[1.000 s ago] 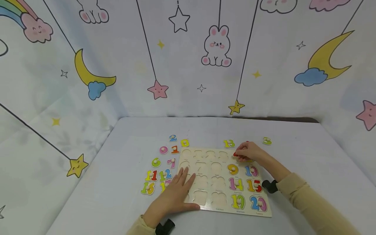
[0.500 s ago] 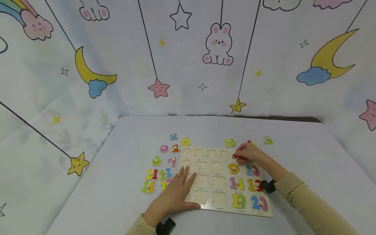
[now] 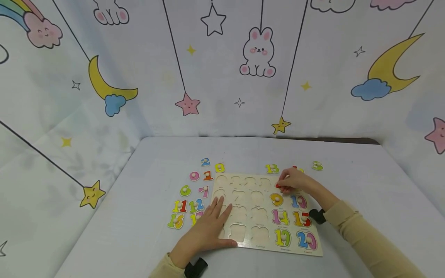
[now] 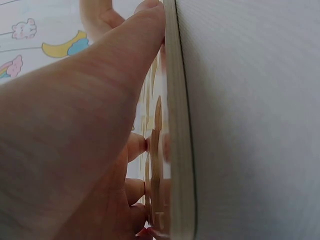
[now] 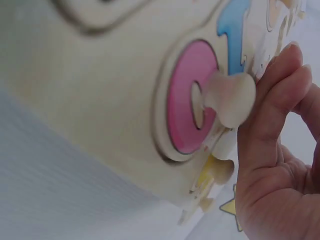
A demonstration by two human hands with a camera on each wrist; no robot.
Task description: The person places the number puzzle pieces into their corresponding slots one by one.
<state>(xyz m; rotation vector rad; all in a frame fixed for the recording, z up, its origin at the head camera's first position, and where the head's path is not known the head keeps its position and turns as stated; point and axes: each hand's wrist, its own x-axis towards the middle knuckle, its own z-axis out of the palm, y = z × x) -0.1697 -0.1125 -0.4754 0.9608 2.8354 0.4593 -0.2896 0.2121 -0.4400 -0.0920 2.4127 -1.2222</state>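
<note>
A pale wooden number puzzle board (image 3: 247, 244) lies on the white table, with several shaped recesses bare on its left and middle. My left hand (image 3: 208, 227) rests on its lower left part, fingers spread and thumb along the front edge. At the top row, the fingers of my right hand (image 3: 295, 180) pinch a red number piece (image 3: 277, 185), mostly hidden behind them. Just below sit the 9 piece (image 3: 276, 199) and the 10 piece (image 3: 299, 202). In the right wrist view, the 10's pink zero (image 5: 187, 100) and its knob (image 5: 235, 100) are close beside my right hand.
Left of the board lie several loose number pieces, among them 11 (image 3: 179, 206), 16 (image 3: 175, 221) and 6 (image 3: 185, 190). Beyond it are 13 (image 3: 272, 168), 3 (image 3: 317, 166) and a partly hidden red-and-yellow piece (image 3: 298, 169). A patterned cloth (image 3: 222, 77) hangs behind the table.
My right hand stays at the top row with the red number piece, shifting only slightly. The left hand keeps its place on the board; the head view moves a little.
</note>
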